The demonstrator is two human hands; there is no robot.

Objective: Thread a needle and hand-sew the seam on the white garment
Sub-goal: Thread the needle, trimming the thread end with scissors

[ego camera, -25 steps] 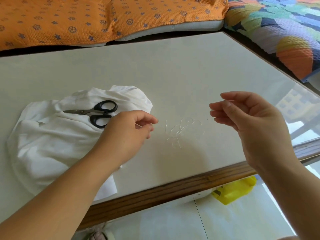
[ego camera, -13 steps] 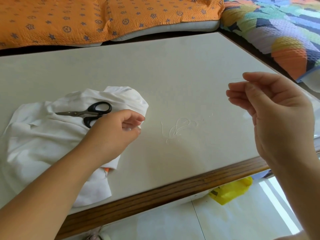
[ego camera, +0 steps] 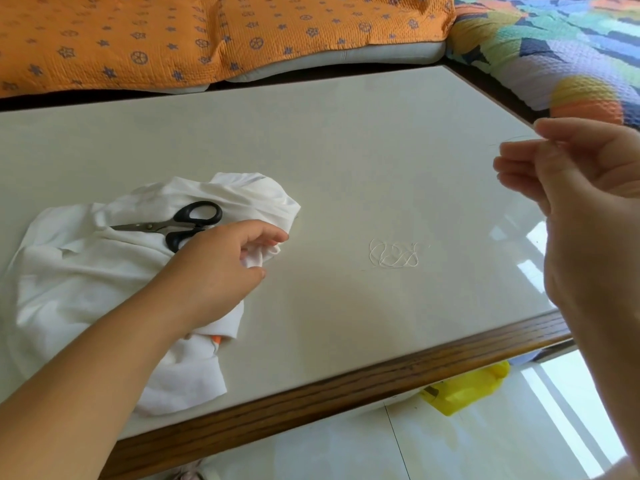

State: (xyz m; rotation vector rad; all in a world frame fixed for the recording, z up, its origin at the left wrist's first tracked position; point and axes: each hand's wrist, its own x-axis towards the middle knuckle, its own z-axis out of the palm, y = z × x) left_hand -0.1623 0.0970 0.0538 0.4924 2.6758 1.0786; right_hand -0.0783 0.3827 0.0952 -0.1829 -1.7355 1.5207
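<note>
Left hand [ego camera: 221, 275]: low on the table, fingers and thumb curled round a bunched fold at the right edge of the white garment [ego camera: 86, 278].
Right hand [ego camera: 581, 202]: raised over the table's right corner, well apart from the left. Thumb and forefinger pinched narrow on a fine strand [ego camera: 512, 138] that pokes out left of the fingertips; needle or thread, too thin to tell.
White garment: crumpled on the tabletop, spreading left of and beneath the left-hand grip, down to the near wooden rim.
Scissors [ego camera: 166, 226]: black-handled, blades together, lying on the garment just behind the left knuckles, tips pointing left, away from the grip.
Loose thread [ego camera: 393, 256]: small white tangle on bare tabletop, right of the left-hand grip, between the two hands and apart from both.
Table [ego camera: 346, 150]: pale top, dark wood rim.
Orange cushion [ego camera: 207, 29]: along the far side, well beyond both hands.
Patterned quilt [ego camera: 554, 46]: behind the right-hand pinch.
Yellow bag [ego camera: 464, 389]: on the floor under the rim, below the right forearm.
</note>
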